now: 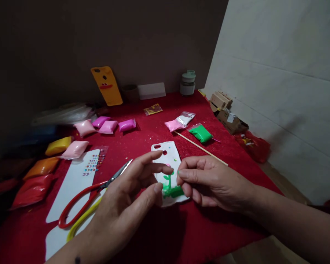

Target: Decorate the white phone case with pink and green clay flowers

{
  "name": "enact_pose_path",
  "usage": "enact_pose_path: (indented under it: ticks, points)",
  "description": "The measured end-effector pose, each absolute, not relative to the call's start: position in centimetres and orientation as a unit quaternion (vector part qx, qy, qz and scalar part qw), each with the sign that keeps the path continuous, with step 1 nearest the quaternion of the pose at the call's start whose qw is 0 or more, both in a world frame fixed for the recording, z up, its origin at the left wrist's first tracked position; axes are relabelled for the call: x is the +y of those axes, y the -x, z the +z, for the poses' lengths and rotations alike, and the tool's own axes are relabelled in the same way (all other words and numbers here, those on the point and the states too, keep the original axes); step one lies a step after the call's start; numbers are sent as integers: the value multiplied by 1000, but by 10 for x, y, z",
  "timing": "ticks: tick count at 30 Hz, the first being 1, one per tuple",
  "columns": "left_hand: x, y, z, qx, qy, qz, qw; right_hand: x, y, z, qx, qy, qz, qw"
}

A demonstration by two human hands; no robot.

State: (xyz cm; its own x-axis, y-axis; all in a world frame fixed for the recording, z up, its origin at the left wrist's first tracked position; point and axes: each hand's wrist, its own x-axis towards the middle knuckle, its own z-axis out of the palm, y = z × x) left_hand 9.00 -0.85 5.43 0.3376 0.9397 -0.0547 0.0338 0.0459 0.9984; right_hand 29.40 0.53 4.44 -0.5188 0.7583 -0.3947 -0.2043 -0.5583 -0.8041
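Green speck point(179, 172) in pinched grip of right hand point(218, 183), left hand point(126, 190) spread over phone case point(172, 154).

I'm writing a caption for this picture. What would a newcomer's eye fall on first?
Probably the white phone case with its green plant decoration, on the red cloth between the left hand and the right hand, which pinches a tiny green bit. Next might come the red-and-yellow-handled scissors to its left, and the yellow case standing at the back left.
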Motion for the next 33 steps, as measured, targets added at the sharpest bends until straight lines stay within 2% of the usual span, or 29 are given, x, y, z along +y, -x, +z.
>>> enact_pose_path:
  ticks: [4,10,23,33]
  points:
    - [3,-89,49,381,-473,418,676,6,-295,42,-325,369,808,324]
    - [11,-89,47,348,-384,406,753,6,-294,40,-308,334,842,291]
    - [4,-97,40,315,-430,373,759,4,-286,35,-268,272,903,198]
    - [0,-96,41,305,-413,399,760,4,-286,32,-260,235,910,224]
